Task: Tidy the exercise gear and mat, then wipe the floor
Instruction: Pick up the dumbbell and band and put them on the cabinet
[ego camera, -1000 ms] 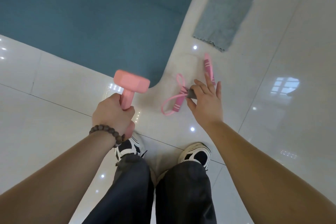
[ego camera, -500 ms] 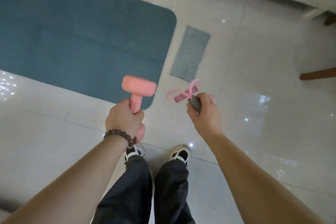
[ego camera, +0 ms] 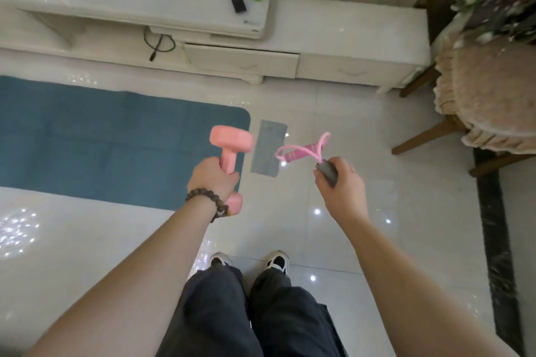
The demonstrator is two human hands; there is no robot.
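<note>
While left hand (ego camera: 213,177) grips dumbbell (ego camera: 231,148), right hand (ego camera: 342,182) holds rope (ego camera: 301,151) — mat (ego camera: 101,139) below

The floor tiles (ego camera: 362,130) were glossy and mirror-bright, while on them the blue mat (ego camera: 101,139) looked matt and softly textured, the grey cloth (ego camera: 268,151) beside the mat napped, and the pink dumbbell (ego camera: 232,142) smooth, dull-coated.

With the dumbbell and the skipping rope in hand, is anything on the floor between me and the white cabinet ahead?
Only the grey cloth lies flat on the tiles ahead, beside the blue mat. The rest of the floor up to the white cabinet looks bare. The left hand holds the dumbbell, the right hand the skipping rope.
</note>
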